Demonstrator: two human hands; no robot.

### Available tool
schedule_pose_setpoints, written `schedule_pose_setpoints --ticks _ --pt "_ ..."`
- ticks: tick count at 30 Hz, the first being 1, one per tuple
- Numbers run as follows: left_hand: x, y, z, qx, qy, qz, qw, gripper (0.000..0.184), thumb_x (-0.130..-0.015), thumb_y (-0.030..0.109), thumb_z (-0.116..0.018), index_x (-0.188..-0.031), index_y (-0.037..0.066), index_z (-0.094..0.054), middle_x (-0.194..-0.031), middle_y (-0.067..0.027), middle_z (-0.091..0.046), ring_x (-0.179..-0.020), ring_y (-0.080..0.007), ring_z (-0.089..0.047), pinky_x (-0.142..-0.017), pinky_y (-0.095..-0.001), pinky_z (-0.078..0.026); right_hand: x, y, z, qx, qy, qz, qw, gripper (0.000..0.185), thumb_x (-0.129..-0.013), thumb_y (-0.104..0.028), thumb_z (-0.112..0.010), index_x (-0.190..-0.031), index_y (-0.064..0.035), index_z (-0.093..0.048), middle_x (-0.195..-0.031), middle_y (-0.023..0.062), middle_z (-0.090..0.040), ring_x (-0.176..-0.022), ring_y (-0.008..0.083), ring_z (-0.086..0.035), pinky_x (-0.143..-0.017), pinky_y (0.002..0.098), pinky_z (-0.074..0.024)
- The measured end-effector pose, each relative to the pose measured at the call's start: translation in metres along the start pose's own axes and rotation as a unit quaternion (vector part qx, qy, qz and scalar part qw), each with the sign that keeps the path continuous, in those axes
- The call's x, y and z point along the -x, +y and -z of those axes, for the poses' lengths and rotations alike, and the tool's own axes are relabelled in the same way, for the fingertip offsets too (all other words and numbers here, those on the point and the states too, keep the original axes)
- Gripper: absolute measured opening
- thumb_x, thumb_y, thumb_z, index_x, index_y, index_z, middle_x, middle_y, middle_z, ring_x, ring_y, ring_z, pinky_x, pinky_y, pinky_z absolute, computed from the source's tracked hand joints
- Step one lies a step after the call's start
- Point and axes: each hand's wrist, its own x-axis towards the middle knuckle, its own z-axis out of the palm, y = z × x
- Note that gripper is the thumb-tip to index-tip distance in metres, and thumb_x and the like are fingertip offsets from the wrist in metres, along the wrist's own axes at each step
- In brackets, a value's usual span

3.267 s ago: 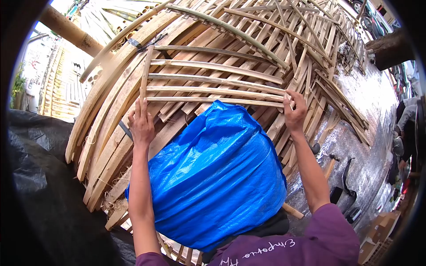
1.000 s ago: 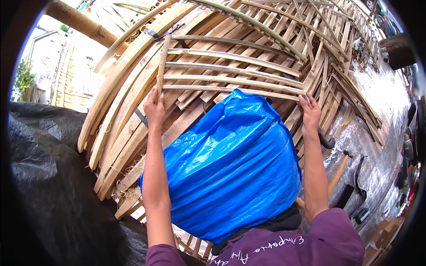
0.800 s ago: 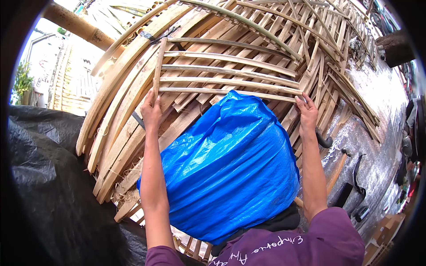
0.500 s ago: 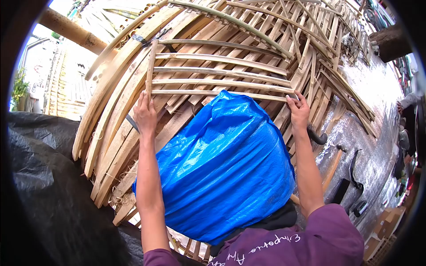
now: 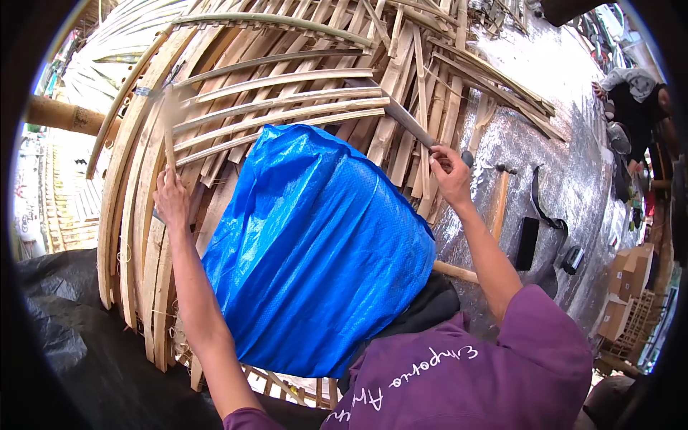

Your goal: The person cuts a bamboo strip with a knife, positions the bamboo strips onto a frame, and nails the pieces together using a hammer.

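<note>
My left hand (image 5: pixel 172 199) is closed around the lower end of a short wooden strip (image 5: pixel 170 140), held upright and blurred at its top. Several thin bamboo slats (image 5: pixel 287 113) lie side by side to its right, their left ends close to the strip. A grey edge shows beside my left hand; I cannot make out what it belongs to. My right hand (image 5: pixel 451 175) grips what looks like a long knife (image 5: pixel 411 123). Its dark flat blade points up and left to the slats' right ends, and a dark rounded end shows behind my hand. A blue tarp (image 5: pixel 330 244) covers my lap.
Stacked wooden and bamboo strips (image 5: pixel 401 79) lie beneath and beyond the slats. At right, a hammer (image 5: pixel 499 204), a black strap (image 5: pixel 548 204) and a black flat case (image 5: pixel 527 244) lie on a silvery sheet (image 5: pixel 494 115). Dark sheeting (image 5: pixel 64 322) lies left; cardboard boxes (image 5: pixel 625 287) stand right.
The view has turned right. My left hand has lifted the wooden strip's top, now blurred. My right hand has moved away from the slat ends, and the dark blade now shows at length.
</note>
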Motion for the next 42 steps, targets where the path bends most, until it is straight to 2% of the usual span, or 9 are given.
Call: schedule_pose_setpoints --ticks 6,9,16,19,22,26,32,36,42 --pt "-0.002 0.003 -0.003 0.083 -0.028 0.039 0.995 0.036 -0.100 0.024 -0.050 -0.132 0.010 -0.058 -0.114 -0.0178 -0.059 -0.095 -0.0400 -0.064 -0.078 -0.0498 -0.051 0.097 0.063 0.118 0.186 0.075 -0.111 0.973 0.024 -0.085 -0.005 -0.063 -0.109 -0.0017 -0.067 -0.091 0.0105 -0.067 -0.077 0.0182 -0.066 -0.069 0.0320 -0.0536" --pt "0.000 0.007 0.002 0.086 -0.036 0.051 0.994 0.037 -0.100 0.024 -0.051 -0.134 0.010 -0.057 -0.114 -0.0184 -0.059 -0.096 -0.0397 -0.063 -0.079 -0.0493 -0.051 0.105 0.060 0.131 0.266 0.099 -0.050 0.958 0.030 -0.081 -0.004 -0.062 -0.110 -0.0029 -0.065 -0.099 0.0136 -0.064 -0.091 0.0265 -0.064 -0.083 0.0372 -0.0505" --pt "-0.002 0.004 0.001 0.057 -0.037 0.033 0.997 0.044 -0.098 0.027 -0.054 -0.136 0.007 -0.054 -0.122 -0.0195 -0.057 -0.100 -0.0414 -0.063 -0.084 -0.0496 -0.051 0.083 0.049 0.174 0.340 0.105 -0.021 0.934 0.029 -0.081 -0.009 -0.065 -0.110 -0.0045 -0.064 -0.104 0.0131 -0.063 -0.096 0.0325 -0.062 -0.087 0.0413 -0.0488" --pt "-0.003 0.010 0.010 0.045 -0.046 0.017 0.998 0.049 -0.095 0.029 -0.057 -0.138 0.005 -0.052 -0.125 -0.0209 -0.056 -0.103 -0.0424 -0.061 -0.088 -0.0505 -0.049 0.083 0.014 0.183 0.509 0.028 0.047 0.859 0.025 -0.081 -0.014 -0.067 -0.105 -0.0064 -0.066 -0.101 0.0135 -0.063 -0.097 0.0321 -0.061 -0.085 0.0414 -0.0482" --pt "0.000 0.009 0.011 0.037 -0.037 -0.001 0.999 0.054 -0.093 0.029 -0.059 -0.140 0.004 -0.049 -0.129 -0.0230 -0.054 -0.111 -0.0423 -0.058 -0.093 -0.0493 -0.047 0.093 -0.001 0.155 0.419 -0.020 0.071 0.905 0.023 -0.082 -0.014 -0.067 -0.103 -0.0062 -0.067 -0.095 0.0136 -0.064 -0.093 0.0309 -0.062 -0.081 0.0397 -0.0495" --pt "-0.001 0.020 0.041 0.051 -0.041 0.033 0.997 0.053 -0.091 0.026 -0.062 -0.139 0.006 -0.050 -0.139 -0.0235 -0.048 -0.124 -0.0408 -0.050 -0.103 -0.0467 -0.043 0.110 0.025 0.116 0.344 -0.137 -0.067 0.927 0.023 -0.078 -0.015 -0.071 -0.098 -0.0038 -0.068 -0.086 0.0136 -0.069 -0.083 0.0318 -0.067 -0.077 0.0395 -0.0527" --pt "0.049 0.030 0.118 0.146 0.040 -0.038 0.988 0.041 -0.089 0.020 -0.068 -0.128 0.009 -0.061 -0.141 -0.0204 -0.046 -0.131 -0.0392 -0.045 -0.106 -0.0470 -0.040 0.118 0.049 0.097 0.406 -0.145 -0.111 0.895 0.026 -0.072 -0.014 -0.072 -0.097 -0.0070 -0.066 -0.088 0.0113 -0.072 -0.085 0.0317 -0.069 -0.074 0.0417 -0.0534" --pt "0.102 0.046 0.172 0.268 -0.009 0.037 0.963 0.034 -0.092 0.020 -0.065 -0.123 0.006 -0.063 -0.144 -0.0144 -0.044 -0.129 -0.0289 -0.048 -0.102 -0.0407 -0.044 0.112 0.057 0.089 0.440 -0.175 -0.108 0.874 0.023 -0.070 -0.012 -0.071 -0.091 -0.0040 -0.066 -0.081 0.0124 -0.071 -0.077 0.0336 -0.069 -0.072 0.0422 -0.0537" --pt "0.159 0.053 0.187 0.392 0.030 0.124 0.911 0.028 -0.092 0.012 -0.065 -0.119 0.006 -0.065 -0.135 -0.0110 -0.051 -0.116 -0.0197 -0.056 -0.091 -0.0316 -0.047 0.059 0.020 0.083 0.188 -0.157 -0.118 0.962 0.012 -0.079 -0.005 -0.071 -0.089 0.0009 -0.068 -0.074 0.0037 -0.066 -0.070 0.0097 -0.062 -0.067 0.0240 -0.0501"
